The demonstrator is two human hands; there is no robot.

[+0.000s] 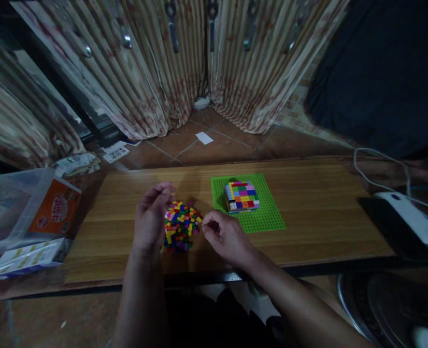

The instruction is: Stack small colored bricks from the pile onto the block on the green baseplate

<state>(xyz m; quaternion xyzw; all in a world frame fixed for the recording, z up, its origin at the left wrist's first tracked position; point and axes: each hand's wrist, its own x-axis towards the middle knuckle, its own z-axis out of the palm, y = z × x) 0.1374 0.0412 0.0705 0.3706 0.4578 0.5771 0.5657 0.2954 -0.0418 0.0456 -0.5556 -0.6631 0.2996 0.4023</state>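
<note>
A pile of small coloured toy bricks (181, 222) lies on the wooden tabletop between my two hands. My left hand (150, 215) is raised at the pile's left side, its fingers curled and thumb close to the fingertips; whatever may be in them is too small to name. My right hand (226, 234) is at the pile's right edge, with thumb and forefinger pinched together, and I cannot make out what is between them. Beyond it, a block-shaped build of multicoloured bricks (241, 197) stands on a green studded baseplate (266, 215).
At the left end are a clear plastic bin (14, 203), an orange package (56, 208) and a white box (29, 258). A dark flat object (388, 227), a white object (411, 217) and a white cable (377, 152) are at the right. Curtains (185, 72) hang behind.
</note>
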